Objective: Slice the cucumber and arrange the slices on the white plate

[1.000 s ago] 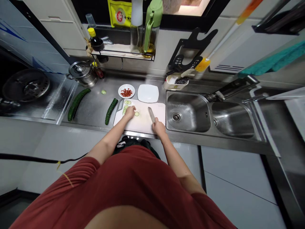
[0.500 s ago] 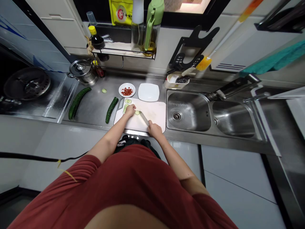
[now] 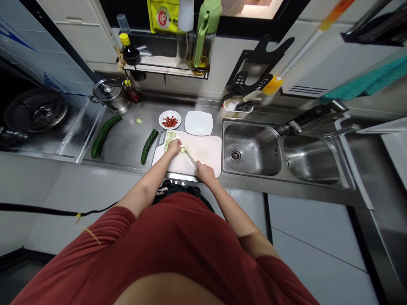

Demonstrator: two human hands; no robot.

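Observation:
My right hand [image 3: 205, 173] grips a knife [image 3: 191, 159] by its handle, the blade pointing up and left across the white cutting board [image 3: 206, 148]. The blade's tip touches or lies just beside a round cucumber slice [image 3: 183, 150]. Close to that slice's left side is my left hand [image 3: 174, 147], its fingers curled in; whatever they hold, if anything, is hidden. More cucumber slices [image 3: 171, 134] lie at the board's left end, partly covered by my left hand. Left of the board rests a cut length of cucumber [image 3: 149, 146].
A whole cucumber [image 3: 103, 137] and a few scraps [image 3: 139, 120] lie farther left on the steel counter. Behind the board stand a plate of chopped red pieces [image 3: 169, 120] and a white square plate [image 3: 199, 123]. A double sink [image 3: 252, 146] adjoins on the right, a lidded pot [image 3: 111, 95] at back left.
The knife has turned so its blade shows narrower, and its tip has shifted slightly left and down by the slice. My left hand stays nearly in place.

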